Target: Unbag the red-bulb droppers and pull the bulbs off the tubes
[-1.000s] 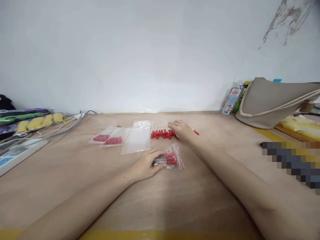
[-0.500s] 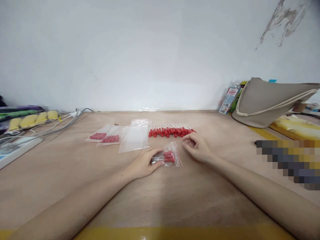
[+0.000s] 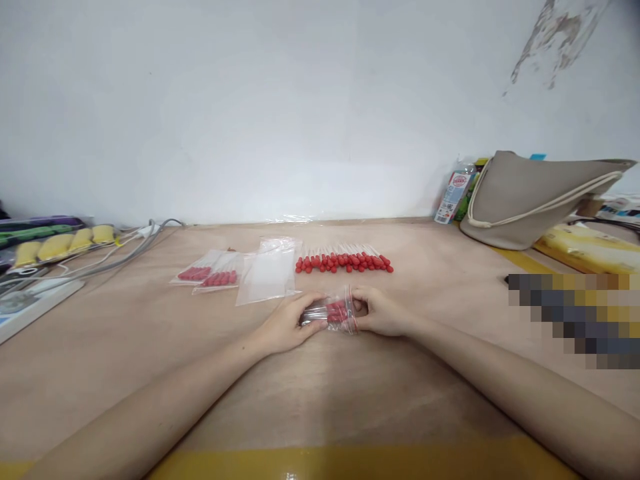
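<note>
A clear zip-lock bag (image 3: 349, 325) with a red seal line lies across the middle of the table. Inside it are several red-tipped sticks (image 3: 336, 311), their red ends toward the right. My left hand (image 3: 290, 325) is closed around the bag's left end, thumb on the near side. At the mouth on the right, my right hand (image 3: 383, 311) has its fingers and thumb closed on the bag's edge; whether it also holds a stick is hidden. Just beyond, a row of loose red-tipped sticks (image 3: 345, 262) lies with the red ends facing me.
Flat, clear bags (image 3: 267, 270) lie left of the row. Farther left are two filled bags (image 3: 220, 277). A power strip (image 3: 45, 300), cables and yellow packs (image 3: 55, 247) occupy the left edge. At the right stand a grey-beige bag (image 3: 530, 200) and a carton (image 3: 453, 197).
My right hand has moved left and toward me, from beside the row of sticks to the bag's mouth. More red shows inside the bag. My left hand has stayed in place.
</note>
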Available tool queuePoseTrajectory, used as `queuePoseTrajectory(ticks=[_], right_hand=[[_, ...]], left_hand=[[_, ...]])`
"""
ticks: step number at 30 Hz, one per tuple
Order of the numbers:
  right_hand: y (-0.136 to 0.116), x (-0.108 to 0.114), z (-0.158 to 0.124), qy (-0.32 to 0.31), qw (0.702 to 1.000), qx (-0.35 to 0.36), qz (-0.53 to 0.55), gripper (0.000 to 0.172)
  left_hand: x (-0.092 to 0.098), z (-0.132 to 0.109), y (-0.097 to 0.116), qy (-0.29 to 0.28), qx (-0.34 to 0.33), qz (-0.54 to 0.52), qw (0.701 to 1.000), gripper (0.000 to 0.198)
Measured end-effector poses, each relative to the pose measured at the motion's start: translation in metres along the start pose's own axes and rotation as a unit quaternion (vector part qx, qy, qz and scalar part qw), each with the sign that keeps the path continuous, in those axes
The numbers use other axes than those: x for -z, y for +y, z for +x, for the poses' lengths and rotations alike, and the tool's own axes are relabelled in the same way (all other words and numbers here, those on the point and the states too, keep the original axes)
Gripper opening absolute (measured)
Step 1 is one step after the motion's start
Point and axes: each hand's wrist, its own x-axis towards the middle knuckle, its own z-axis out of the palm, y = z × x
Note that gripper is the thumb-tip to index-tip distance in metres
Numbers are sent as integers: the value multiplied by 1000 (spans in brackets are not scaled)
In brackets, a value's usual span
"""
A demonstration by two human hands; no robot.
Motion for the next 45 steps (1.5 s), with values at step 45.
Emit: queuePoseTrajectory(ticks=[45], right_hand=[[22,104,-2,243,924,-162,246,28]], left_hand=[[2,0,1,-21,11,1,1000,44]])
